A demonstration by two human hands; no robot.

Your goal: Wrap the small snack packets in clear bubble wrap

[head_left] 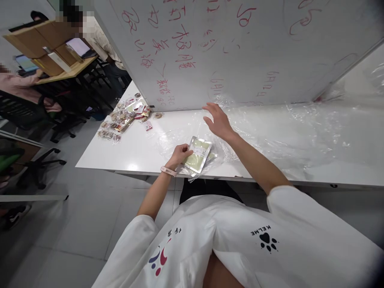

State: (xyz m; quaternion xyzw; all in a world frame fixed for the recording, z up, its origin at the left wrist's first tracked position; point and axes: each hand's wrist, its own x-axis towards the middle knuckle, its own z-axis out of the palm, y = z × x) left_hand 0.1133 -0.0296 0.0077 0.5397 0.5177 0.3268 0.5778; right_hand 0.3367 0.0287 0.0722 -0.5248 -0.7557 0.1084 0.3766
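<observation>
2 foil pouches overlap, centre of frame, near table edge (90, 164). Left hand (181, 155): thumb and fingers clamped on top pouch (198, 154). Right hand (220, 122): fingers apart, empty, near clear plastic (264, 140). Risks: slick foil could slip from 1-sided pinch; snagged plastic could drag lower pouch (211, 157) off edge.

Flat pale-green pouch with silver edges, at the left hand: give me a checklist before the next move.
1. Left-hand hold: the left hand grips the flat pale-green pouch with silver edges by its left side: ok.
2. Right hand free: the right hand is raised, open and without a pouch: ok.
3. Pouch lying singly: a second green-and-silver pouch shows partly beneath it: not ok.
4. No loose wrapping nearby: crumpled clear plastic film surrounds it: not ok.
5. Seal intact: cannot tell.
</observation>
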